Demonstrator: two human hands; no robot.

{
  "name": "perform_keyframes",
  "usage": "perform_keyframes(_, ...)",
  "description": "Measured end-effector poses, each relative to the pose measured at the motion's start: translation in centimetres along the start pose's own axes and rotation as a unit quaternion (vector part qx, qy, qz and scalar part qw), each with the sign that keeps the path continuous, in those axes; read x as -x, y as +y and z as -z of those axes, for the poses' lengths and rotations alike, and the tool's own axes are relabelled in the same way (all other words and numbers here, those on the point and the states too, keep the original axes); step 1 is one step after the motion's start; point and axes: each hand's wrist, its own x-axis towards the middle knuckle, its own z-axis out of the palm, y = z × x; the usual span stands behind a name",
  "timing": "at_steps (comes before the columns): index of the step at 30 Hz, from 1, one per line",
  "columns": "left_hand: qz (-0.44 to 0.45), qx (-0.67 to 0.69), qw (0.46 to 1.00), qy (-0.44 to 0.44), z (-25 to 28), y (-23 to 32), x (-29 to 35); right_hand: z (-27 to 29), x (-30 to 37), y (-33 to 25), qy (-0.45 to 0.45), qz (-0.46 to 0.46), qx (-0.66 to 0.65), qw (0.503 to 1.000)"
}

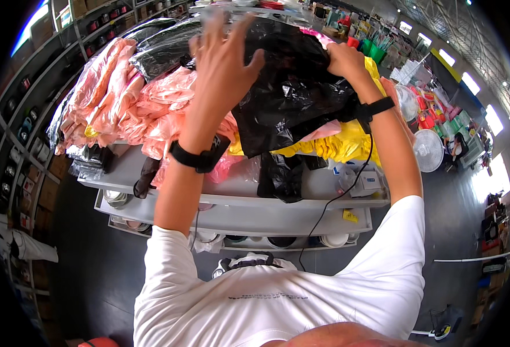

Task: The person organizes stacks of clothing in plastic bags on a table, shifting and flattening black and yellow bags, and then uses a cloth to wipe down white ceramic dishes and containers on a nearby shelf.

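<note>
A glossy black plastic bag lies spread over the heap in front of me, its near edge hanging down toward the shelf front. My right hand has its fingers curled round the bag's far right side. Raised over the heap, my left hand has its fingers spread and holds nothing; the fingertips are slightly blurred. Pink plastic bags are bunched at the left, beside folded black bags in clear wrapping. Yellow bags stick out from under the black one.
The heap rests on a grey tiered shelf with bowls on its lower levels. A small white box stands at the shelf's right. A white fan is farther right. Cables hang from both wrist straps. Tall racks line the left.
</note>
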Motion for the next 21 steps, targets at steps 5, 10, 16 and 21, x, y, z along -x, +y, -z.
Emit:
perform_keyframes(5, -0.302, 0.212, 0.915, -0.163, -1.3, 1.3, -4.4, 0.1, 0.7, -1.0, 0.029, 0.035, -0.053, 0.998)
perform_keyframes(10, -0.354, 0.117, 0.895, -0.244, -5.2, -0.9, -1.9, -0.7, 1.3, 3.2, 0.011, 0.046, -0.260, 0.964)
perform_keyframes(16, -0.260, 0.074, 0.886, -0.377, -2.7, -1.2, -1.2, -2.2, 3.6, 6.0, -0.075, 0.003, -0.332, 0.940)
perform_keyframes(21, -0.215, -0.021, 0.856, -0.470, -1.1, -1.1, -2.6, -2.8, 4.2, 6.5, -0.059, 0.010, -0.368, 0.928)
